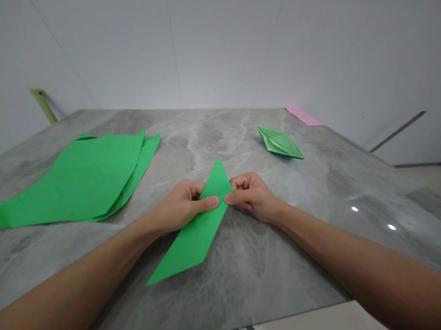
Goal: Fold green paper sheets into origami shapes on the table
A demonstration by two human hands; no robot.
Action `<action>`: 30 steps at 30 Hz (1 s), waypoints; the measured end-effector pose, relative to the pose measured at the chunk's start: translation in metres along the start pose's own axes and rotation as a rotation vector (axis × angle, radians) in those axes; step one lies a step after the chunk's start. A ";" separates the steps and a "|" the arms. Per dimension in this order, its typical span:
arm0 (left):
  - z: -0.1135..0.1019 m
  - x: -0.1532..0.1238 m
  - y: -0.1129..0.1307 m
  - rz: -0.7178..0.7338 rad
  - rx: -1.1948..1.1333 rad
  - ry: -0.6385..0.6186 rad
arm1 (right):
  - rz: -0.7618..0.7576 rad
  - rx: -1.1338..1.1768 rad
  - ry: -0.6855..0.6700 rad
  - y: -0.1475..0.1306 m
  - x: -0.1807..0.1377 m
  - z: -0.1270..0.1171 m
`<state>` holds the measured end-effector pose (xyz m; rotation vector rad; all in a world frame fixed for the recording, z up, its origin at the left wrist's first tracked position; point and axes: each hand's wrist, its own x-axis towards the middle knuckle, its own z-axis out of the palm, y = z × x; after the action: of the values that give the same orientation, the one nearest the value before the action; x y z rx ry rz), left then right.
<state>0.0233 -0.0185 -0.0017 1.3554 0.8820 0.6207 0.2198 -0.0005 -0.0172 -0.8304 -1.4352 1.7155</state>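
The left hand [184, 206] grips the folded green paper [196, 239] at its left edge, thumb laid across the upper face, fingers passing out of sight behind. The right hand [255, 197] pinches the paper's right edge, its other fingers curled in. The thumb tips point toward each other, just apart. The bare left forearm [102, 269] and right forearm [349, 254] slant in from either side of the paper.

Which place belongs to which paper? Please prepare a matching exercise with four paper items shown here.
1. pink paper
2. overlapping green sheets
3. small folded light-green piece
4. long green piece

A. held by the left hand and right hand
B. at the table's far right corner
C. just beyond the right hand
D. left of both hands

Pairs: 1-B; 2-D; 3-C; 4-A
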 end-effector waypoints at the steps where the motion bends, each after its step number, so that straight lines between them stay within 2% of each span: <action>1: -0.001 0.000 0.000 -0.006 0.006 -0.012 | -0.001 0.002 0.000 0.000 0.000 -0.001; 8: -0.002 0.001 -0.004 -0.020 0.031 0.035 | 0.012 -0.024 -0.038 -0.002 -0.001 0.001; 16: -0.003 -0.002 -0.001 -0.077 0.050 -0.159 | 0.011 0.055 -0.029 0.002 -0.001 0.000; 23: 0.000 0.002 -0.005 -0.029 0.021 0.001 | -0.028 -0.003 -0.048 0.003 -0.002 0.005; 30: 0.000 0.000 0.003 -0.011 0.121 -0.144 | -0.023 0.041 -0.035 0.006 -0.002 0.005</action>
<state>0.0231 -0.0184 0.0010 1.4835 0.8199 0.4609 0.2159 -0.0054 -0.0223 -0.7623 -1.4231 1.7440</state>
